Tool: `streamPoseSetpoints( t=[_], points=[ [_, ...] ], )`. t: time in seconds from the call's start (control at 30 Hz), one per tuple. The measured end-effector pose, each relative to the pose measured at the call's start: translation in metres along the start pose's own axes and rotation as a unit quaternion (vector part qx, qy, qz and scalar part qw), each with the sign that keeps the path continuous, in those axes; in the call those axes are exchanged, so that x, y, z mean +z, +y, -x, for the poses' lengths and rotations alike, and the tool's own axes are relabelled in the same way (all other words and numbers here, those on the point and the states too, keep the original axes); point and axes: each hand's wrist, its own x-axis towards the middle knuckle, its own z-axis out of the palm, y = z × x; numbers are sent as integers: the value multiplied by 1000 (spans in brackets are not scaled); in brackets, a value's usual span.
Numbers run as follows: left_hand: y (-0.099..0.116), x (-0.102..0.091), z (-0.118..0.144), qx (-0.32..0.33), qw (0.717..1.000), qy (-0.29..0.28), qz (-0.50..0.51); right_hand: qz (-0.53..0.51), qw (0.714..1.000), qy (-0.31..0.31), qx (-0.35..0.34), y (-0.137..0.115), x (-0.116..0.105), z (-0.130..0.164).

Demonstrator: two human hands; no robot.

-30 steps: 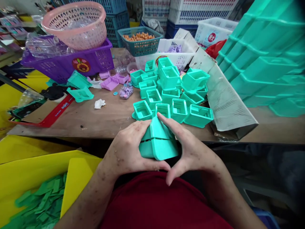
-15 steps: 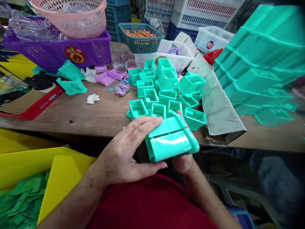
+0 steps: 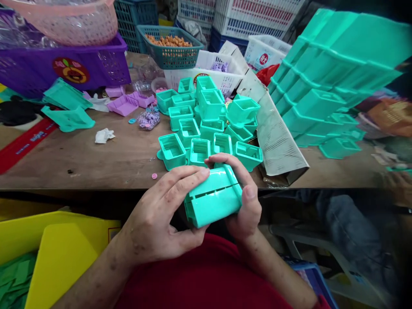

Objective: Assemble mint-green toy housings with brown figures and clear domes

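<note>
Both hands hold a glossy turquoise plastic box-shaped part in front of my body, just off the table's near edge. A narrow slot runs along its upper face. My left hand grips its left end, fingers on top and thumb below. Around the right end, with its raised rim, my right hand is wrapped; some of its fingers are hidden behind the part. Just beyond, a cluster of small open turquoise boxes stands on the wooden table.
Tall stacked turquoise parts lean at the right, beside a cardboard flap. Purple and teal baskets stand at the back. Purple trays and a bag of small pieces lie left. A yellow box sits lower left.
My right hand has come up around the right end of the turquoise part, its fingers now over the rim. The part has turned slightly and sits a little lower. The view has shifted right.
</note>
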Motion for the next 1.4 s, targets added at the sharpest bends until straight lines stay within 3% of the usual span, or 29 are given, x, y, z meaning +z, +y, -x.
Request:
streamPoseSetpoints(
  t=[0.13,0.3,0.43,0.67,0.83,0.93,1.0,1.07,1.2,1.4],
  points=[
    [-1,0,0,-6,1000,-3,-4,-8,999,38,-21,4,4,-2],
    [-1,2,0,-90,994,-44,48,-9,998,52,-27,9,8,-4],
    [-3,8,-2,-136,987,15,82,-44,997,52,-35,12,14,-3],
    [-1,9,-5,-78,993,80,28,-17,997,21,-70,16,14,-1],
    [0,17,-6,-63,990,116,38,48,992,50,-101,16,11,-2],
    [-2,16,-8,-88,988,119,36,80,990,-23,-113,15,-1,-9],
    [-3,15,-8,-101,989,103,41,111,982,-92,-121,13,-12,-15],
    [-3,14,-8,-96,991,80,57,139,973,-123,-139,12,-20,-18],
    [2,19,-6,-101,988,70,95,171,966,-73,-177,14,-16,-12],
    [7,31,-3,-135,981,121,63,169,976,-7,-137,13,11,3]
  ],
)
